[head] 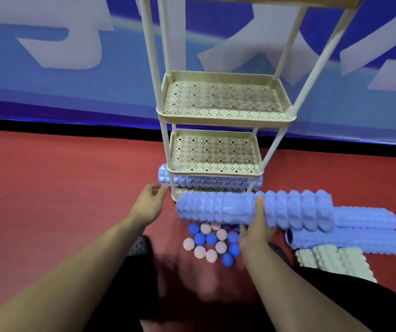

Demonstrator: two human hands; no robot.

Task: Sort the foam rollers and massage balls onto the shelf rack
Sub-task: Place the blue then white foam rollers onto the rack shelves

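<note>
The right hand [258,226] gripped a blue roller [254,209] in front of the rack [223,121]; the left hand [149,202], fingers loosely open, hovered beside the rack's bottom tier.

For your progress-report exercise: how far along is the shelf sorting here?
Done: one blue roller lies on the rack's bottom tier. In hand: the right hand holds a second roller; the left hand is empty. Left: three floor rollers and the massage balls.
</note>
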